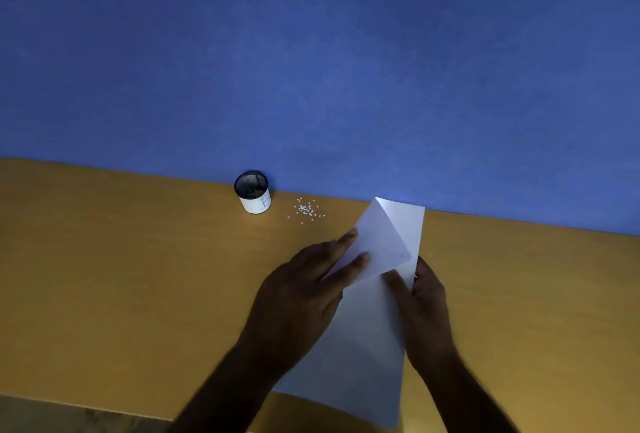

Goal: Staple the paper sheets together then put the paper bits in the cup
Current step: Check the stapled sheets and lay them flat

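step: paper sheets (pixel 377 311) being aligned, unstapled | left hand (pixel 304 290) pressed flat, right hand (pixel 420 297) grip pinched on edge | next: stapler needed, none visible

Paper sheets (pixel 367 328): white, lying near and right of centre, reaching from the near edge toward the far wall; the top sheet's far part is folded back on a diagonal.
Paper bits (pixel 306 209): tiny white specks scattered loosely at the far side.
Cup (pixel 254 194): small, white-walled, dark inside, upright, just left of the bits.

Both hands (pixel 301 287) on folded paper sheets (pixel 367 339), cup (pixel 256 202) beyond.
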Demonstrator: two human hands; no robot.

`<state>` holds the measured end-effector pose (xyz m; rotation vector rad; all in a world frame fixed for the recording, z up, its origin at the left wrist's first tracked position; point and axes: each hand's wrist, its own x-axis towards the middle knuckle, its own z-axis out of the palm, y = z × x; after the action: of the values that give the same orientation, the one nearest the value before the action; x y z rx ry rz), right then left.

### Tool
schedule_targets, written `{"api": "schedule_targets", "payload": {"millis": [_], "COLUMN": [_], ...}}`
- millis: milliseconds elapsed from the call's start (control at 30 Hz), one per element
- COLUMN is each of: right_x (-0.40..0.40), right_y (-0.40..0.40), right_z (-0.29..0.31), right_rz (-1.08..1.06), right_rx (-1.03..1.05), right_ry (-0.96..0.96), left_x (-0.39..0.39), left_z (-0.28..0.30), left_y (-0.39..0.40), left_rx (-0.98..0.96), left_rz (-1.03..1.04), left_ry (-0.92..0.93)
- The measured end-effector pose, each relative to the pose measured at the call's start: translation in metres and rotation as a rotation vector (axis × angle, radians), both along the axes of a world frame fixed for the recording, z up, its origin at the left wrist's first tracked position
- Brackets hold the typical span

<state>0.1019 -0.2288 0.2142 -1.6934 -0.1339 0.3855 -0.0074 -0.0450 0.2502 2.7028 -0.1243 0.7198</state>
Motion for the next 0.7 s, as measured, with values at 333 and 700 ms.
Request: {"api": "schedule_targets", "payload": {"millis": [333,700], "right_x": [-0.004,-0.014], "right_y": [0.01,0.007], "right_z": [0.013,0.017], "right_rz": [0.026,0.033], "right_rx": [0.099,0.254], "right_ry": [0.003,0.034], "left_x": [-0.007,-0.019], "left_z": [0.011,0.017], "left_y": [-0.002,-0.008], "left_rx": [0.161,-0.036], "left_rz": [0.021,-0.076], "left_ry": [-0.01,0.024]}}
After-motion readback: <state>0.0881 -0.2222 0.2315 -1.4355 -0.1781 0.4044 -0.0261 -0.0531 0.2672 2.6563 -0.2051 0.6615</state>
